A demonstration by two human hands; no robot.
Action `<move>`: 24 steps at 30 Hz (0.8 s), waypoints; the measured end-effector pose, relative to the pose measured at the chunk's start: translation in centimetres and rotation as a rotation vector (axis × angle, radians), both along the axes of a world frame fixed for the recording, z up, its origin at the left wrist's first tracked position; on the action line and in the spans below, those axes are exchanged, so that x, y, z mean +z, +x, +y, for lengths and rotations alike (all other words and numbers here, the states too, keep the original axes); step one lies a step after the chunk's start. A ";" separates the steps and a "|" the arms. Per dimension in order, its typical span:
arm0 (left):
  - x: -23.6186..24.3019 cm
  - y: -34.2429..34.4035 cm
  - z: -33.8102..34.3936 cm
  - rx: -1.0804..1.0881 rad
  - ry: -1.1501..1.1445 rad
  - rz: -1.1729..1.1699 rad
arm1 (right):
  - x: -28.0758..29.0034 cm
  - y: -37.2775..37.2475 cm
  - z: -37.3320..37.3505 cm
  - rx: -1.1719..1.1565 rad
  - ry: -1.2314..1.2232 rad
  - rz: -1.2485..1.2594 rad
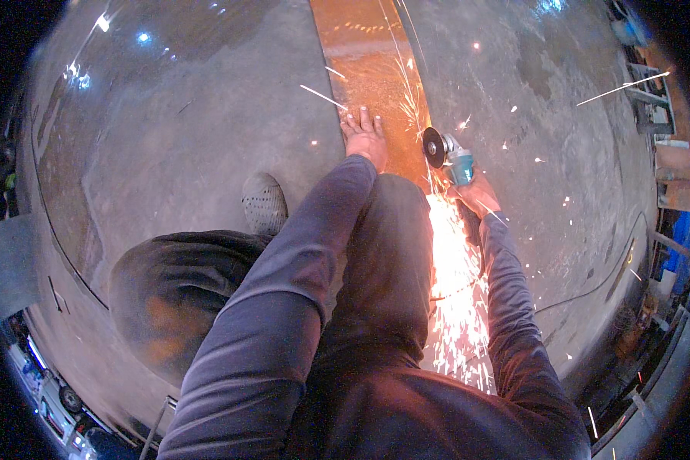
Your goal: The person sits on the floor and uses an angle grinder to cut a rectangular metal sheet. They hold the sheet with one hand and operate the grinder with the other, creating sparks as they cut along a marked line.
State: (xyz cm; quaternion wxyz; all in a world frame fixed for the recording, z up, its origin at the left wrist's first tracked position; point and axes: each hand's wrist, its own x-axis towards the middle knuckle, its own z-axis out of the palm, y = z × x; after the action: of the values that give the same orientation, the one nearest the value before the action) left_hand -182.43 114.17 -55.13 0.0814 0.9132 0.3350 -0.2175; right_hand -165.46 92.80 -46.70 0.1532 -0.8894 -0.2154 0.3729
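A long rusty orange metal plate [372, 73] runs away from me along the concrete floor. My left hand [366, 140] lies flat on its left part, fingers stretched forward. In my right hand [477, 192] is a teal angle grinder [460, 163], gripped round its body. The dark grinder disc [435, 147] meets the plate's right edge. A bright stream of sparks [456, 284] pours back from there between my right arm and my leg, and single sparks fly off to both sides. My right fingers are partly hidden behind the tool and glare.
My knee rests over the near part of the plate, and my perforated shoe [264, 203] is on the floor at left. A thin cable [583, 293] curves over the floor at right. Racks and stacked items [675, 165] line the right side; a vehicle [57, 402] stands at lower left.
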 end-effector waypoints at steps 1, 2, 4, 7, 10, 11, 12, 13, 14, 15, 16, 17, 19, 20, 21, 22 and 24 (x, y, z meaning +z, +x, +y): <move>1.2 0.7 -0.4 -0.012 -0.046 0.002 | 0.3 0.6 -0.4 0.002 -0.035 -0.039; 1.8 0.7 -0.3 -0.011 -0.081 0.015 | 0.5 0.7 0.0 0.017 -0.060 -0.067; 2.8 0.7 -0.3 -0.015 -0.080 0.033 | 1.4 0.8 0.7 -0.005 -0.080 -0.038; 3.6 0.5 -0.5 -0.024 -0.075 0.037 | 1.3 1.2 1.4 -0.032 -0.099 -0.004; 3.2 0.0 -0.9 -0.010 -0.034 -0.001 | 2.0 0.8 1.8 -0.012 -0.104 -0.050; 2.7 -0.4 -0.9 0.003 -0.013 -0.014 | 2.4 0.4 2.2 0.006 -0.102 -0.073; 2.1 -0.7 -0.9 0.007 -0.008 -0.013 | 2.2 0.2 2.4 0.015 -0.082 -0.056; 2.2 -0.4 -0.8 0.004 -0.010 -0.018 | 1.9 0.8 2.5 0.016 -0.069 -0.044; 2.2 0.0 -0.6 0.002 -0.012 -0.022 | 1.5 1.4 2.6 0.018 -0.055 -0.032; 2.3 0.3 -0.4 0.005 -0.030 -0.027 | 0.8 2.0 2.7 0.019 -0.057 -0.057; 2.5 0.3 -0.6 0.006 -0.049 -0.031 | 0.4 2.1 2.6 0.018 -0.058 -0.081; 2.8 0.4 -0.7 0.006 -0.068 -0.036 | 0.1 2.3 2.5 0.016 -0.060 -0.106; 2.8 0.3 -0.8 0.013 -0.059 -0.035 | 1.2 1.8 2.7 -0.007 -0.020 -0.068; 2.6 0.1 -0.8 0.019 -0.053 -0.031 | 1.8 1.3 3.1 -0.017 0.000 -0.046; 2.5 -0.1 -0.7 0.021 -0.050 -0.031 | 1.6 1.1 3.1 -0.009 -0.007 -0.060; 2.7 0.0 -0.8 0.019 -0.047 -0.037 | 1.8 1.2 3.0 -0.006 -0.015 -0.080; 3.1 0.2 -0.9 0.014 -0.041 -0.037 | 2.5 1.2 2.7 0.012 -0.044 -0.085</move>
State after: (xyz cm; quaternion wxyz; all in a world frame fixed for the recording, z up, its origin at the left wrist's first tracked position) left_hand -182.25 113.31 -52.05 0.1079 0.9128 0.3354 -0.2067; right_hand -164.29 95.51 -44.20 0.1220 -0.9064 -0.2189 0.3401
